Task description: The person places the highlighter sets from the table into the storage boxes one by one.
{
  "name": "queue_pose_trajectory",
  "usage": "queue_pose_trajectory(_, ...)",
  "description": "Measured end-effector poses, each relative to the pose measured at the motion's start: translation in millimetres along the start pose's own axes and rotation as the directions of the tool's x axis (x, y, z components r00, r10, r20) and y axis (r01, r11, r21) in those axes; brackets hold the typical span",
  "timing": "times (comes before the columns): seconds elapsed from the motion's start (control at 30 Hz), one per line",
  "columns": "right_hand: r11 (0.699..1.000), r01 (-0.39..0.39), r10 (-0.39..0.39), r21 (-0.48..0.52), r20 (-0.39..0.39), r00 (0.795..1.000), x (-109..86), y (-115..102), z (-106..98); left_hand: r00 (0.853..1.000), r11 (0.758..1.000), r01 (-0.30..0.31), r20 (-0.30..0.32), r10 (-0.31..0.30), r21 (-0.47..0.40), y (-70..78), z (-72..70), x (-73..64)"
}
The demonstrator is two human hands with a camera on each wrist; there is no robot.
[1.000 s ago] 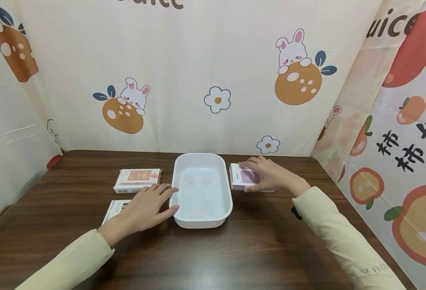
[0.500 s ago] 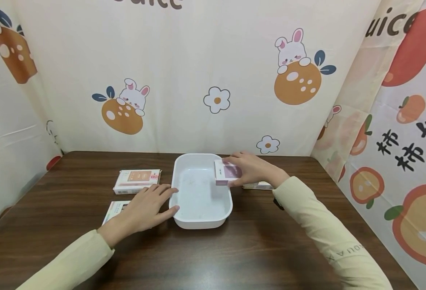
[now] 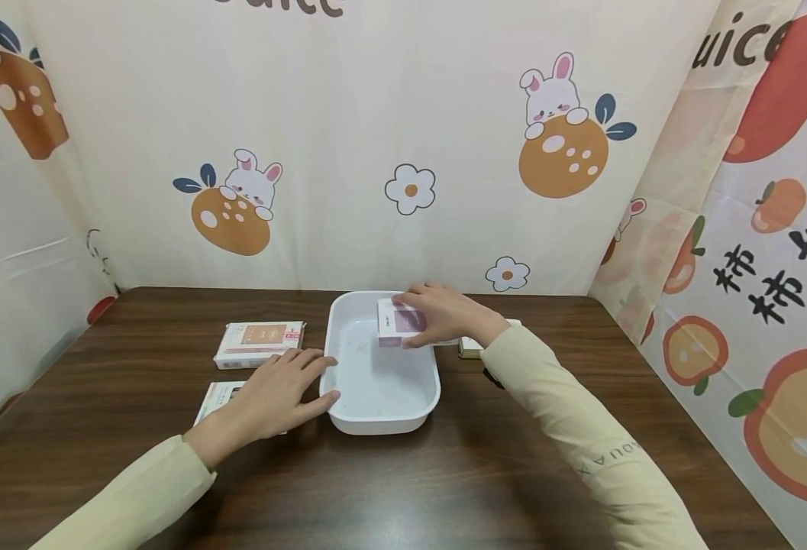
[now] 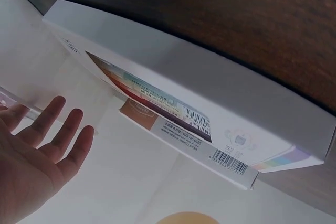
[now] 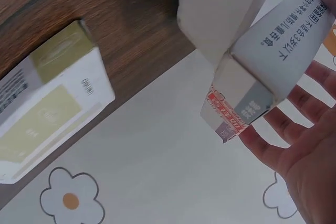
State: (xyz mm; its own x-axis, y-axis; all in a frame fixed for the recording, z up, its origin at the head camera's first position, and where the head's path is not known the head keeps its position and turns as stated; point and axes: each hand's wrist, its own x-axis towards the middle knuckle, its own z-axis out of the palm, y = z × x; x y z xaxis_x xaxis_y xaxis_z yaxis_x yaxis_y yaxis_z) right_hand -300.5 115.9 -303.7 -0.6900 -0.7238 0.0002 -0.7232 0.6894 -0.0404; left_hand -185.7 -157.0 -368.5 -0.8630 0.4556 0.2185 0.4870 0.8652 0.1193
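Note:
A white box with a purple panel (image 3: pixel 391 325) is gripped by my right hand (image 3: pixel 444 315) above the right side of a white plastic tray (image 3: pixel 378 425). In the right wrist view the fingers and thumb lie along opposite sides of that box (image 5: pixel 281 40). My left hand (image 3: pixel 269 397) touches the tray's left rim with its fingers spread and relaxed. Close by that hand, partly covered by it, lies a white box with a cut-out window (image 3: pixel 216 399). The left wrist view shows the same windowed box (image 4: pixel 157 72) large and near.
Behind the left hand, a white box with an orange-brown panel (image 3: pixel 260 344) lies on the dark wooden table (image 3: pixel 403 489). Right of the tray is a white and olive-yellow box (image 3: pixel 470 348), partly hidden by the right arm. A printed curtain (image 3: pixel 334 221) hangs behind the table.
My right hand has lifted the purple-panelled box from right of the tray and carried it left over the tray, uncovering the olive-yellow box. The left hand has stayed put.

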Motion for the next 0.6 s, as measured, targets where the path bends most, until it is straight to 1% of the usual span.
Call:
queue_pose_trajectory(0.17, 1.000, -0.005, 0.005, -0.003, 0.009, 1.000, 11.3, -5.9, 0.0, 1.000, 1.000, -0.005, -0.004, 0.005, 0.006, 0.2, -0.3, 0.5)
queue_pose_trajectory(0.43, 1.000, 0.000, 0.000, -0.013, 0.004, 1.000, 25.6, -15.7, 0.0, 1.000, 1.000, -0.003, 0.009, 0.003, 0.001, 0.2, -0.7, 1.6)
queue_pose_trajectory(0.6, 1.000, -0.006, 0.006, -0.026, 0.010, 1.000, 34.5, -20.0, 2.3, 1.000, 1.000, -0.014, -0.004, 0.014, 0.015, -1.1, -0.2, 1.2)
